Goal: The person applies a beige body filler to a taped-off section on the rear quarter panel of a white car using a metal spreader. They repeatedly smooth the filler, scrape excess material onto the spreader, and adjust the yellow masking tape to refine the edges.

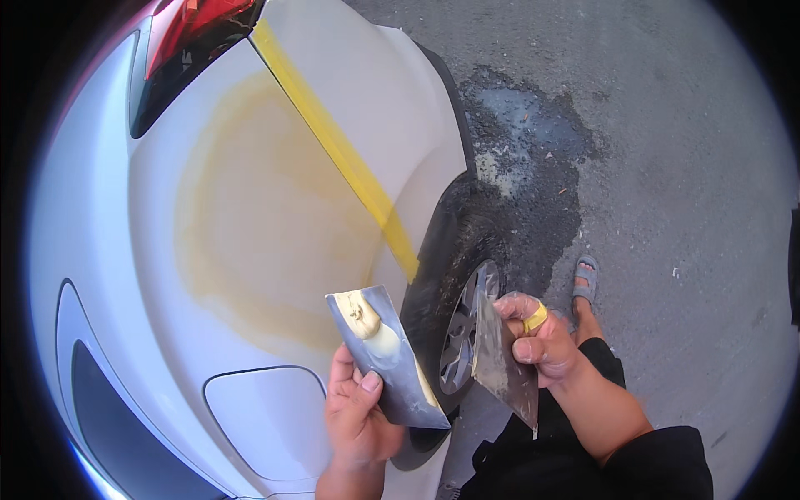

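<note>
My left hand (354, 417) grips a grey metal sheet (400, 396) carrying a lump of cream putty (364, 317), with more putty along its right edge. To its right, my right hand (542, 350), with yellow tape around one finger, grips a stained metal spreader (504, 379) held nearly on edge. Beyond both hands lies a white car's rear side panel (267, 192), bearing a faint yellowish ring-shaped patch and a diagonal strip of yellow masking tape (329, 146).
A fuel flap (262, 421) sits low on the panel, beside the wheel (462, 333). A red tail light (175, 29) is at the top left. Grey asphalt (667, 167) with a dark wet patch (533, 142) is at right, beside my sandalled foot (586, 279).
</note>
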`<state>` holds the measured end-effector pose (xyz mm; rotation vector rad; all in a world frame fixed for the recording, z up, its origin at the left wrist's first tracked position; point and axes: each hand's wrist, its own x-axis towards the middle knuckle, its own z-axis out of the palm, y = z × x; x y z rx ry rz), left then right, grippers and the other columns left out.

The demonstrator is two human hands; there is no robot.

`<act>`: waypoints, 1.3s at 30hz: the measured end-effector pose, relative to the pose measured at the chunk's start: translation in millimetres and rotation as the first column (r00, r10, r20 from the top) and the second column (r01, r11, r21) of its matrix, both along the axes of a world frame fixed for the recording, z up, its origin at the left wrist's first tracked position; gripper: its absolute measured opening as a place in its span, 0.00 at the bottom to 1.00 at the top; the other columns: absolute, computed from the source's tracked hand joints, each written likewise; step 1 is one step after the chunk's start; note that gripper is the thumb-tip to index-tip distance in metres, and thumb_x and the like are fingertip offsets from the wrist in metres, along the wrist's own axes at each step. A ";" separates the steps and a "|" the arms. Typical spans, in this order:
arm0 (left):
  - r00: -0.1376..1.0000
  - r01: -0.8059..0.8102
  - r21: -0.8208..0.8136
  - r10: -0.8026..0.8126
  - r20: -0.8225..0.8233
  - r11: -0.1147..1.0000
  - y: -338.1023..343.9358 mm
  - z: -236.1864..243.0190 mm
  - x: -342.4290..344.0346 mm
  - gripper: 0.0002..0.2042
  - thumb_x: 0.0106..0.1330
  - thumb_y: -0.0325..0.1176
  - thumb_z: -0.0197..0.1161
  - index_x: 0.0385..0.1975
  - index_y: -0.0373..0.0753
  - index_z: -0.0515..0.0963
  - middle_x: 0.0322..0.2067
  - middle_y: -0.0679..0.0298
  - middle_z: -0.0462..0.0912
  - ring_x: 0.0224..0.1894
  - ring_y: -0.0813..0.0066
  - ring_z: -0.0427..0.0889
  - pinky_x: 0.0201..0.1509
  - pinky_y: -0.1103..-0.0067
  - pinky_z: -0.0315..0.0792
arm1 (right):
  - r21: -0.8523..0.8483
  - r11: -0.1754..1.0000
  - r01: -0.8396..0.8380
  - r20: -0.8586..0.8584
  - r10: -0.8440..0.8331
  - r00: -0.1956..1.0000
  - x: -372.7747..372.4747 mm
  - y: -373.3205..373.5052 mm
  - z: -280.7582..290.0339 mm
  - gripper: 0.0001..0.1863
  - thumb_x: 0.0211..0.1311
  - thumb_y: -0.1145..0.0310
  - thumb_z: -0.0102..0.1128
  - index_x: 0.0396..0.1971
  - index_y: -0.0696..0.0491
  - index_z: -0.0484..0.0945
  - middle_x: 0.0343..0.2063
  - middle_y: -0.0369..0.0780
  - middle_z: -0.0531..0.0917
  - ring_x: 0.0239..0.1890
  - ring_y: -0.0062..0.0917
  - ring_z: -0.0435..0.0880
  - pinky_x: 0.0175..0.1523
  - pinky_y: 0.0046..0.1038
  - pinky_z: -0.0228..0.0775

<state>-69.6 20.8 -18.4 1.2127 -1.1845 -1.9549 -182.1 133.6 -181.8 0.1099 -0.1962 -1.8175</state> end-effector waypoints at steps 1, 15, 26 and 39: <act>1.000 0.007 0.078 -0.007 -0.011 0.997 2.5 -0.6 -2.1 0.21 0.63 0.21 0.49 0.57 0.33 0.58 0.49 0.52 0.75 0.47 0.63 0.80 0.52 0.69 0.75 | -0.033 0.998 -0.053 -0.057 0.051 0.997 3.8 1.6 5.3 0.27 0.55 0.76 0.63 0.55 0.57 0.66 0.46 0.43 0.79 0.46 0.24 0.81 0.52 0.27 0.73; 0.990 0.073 0.015 -0.071 -0.125 0.997 38.2 7.6 -21.7 0.22 0.63 0.20 0.49 0.58 0.35 0.58 0.53 0.54 0.72 0.55 0.65 0.74 0.62 0.67 0.67 | 0.170 0.858 0.484 -0.506 -0.346 0.790 -35.9 15.3 30.6 0.23 0.57 0.79 0.58 0.53 0.56 0.67 0.49 0.42 0.77 0.51 0.24 0.76 0.57 0.29 0.69; 0.994 -0.006 -0.267 -0.023 -0.104 0.964 40.1 -13.4 -28.3 0.22 0.64 0.20 0.48 0.59 0.34 0.56 0.53 0.55 0.71 0.55 0.66 0.73 0.62 0.68 0.66 | -0.247 0.864 0.438 -0.919 -0.352 0.176 -27.8 30.9 36.0 0.21 0.46 0.83 0.60 0.44 0.54 0.77 0.49 0.44 0.78 0.58 0.42 0.72 0.60 0.38 0.64; 0.995 0.093 -0.829 -0.082 0.057 0.552 -27.6 13.1 33.7 0.29 0.63 0.26 0.54 0.64 0.39 0.51 0.33 0.56 0.80 0.23 0.70 0.76 0.24 0.82 0.75 | 0.342 0.903 0.261 -0.380 -0.122 0.917 -32.5 -32.5 -17.6 0.26 0.52 0.76 0.60 0.53 0.59 0.67 0.49 0.45 0.75 0.49 0.30 0.79 0.57 0.35 0.72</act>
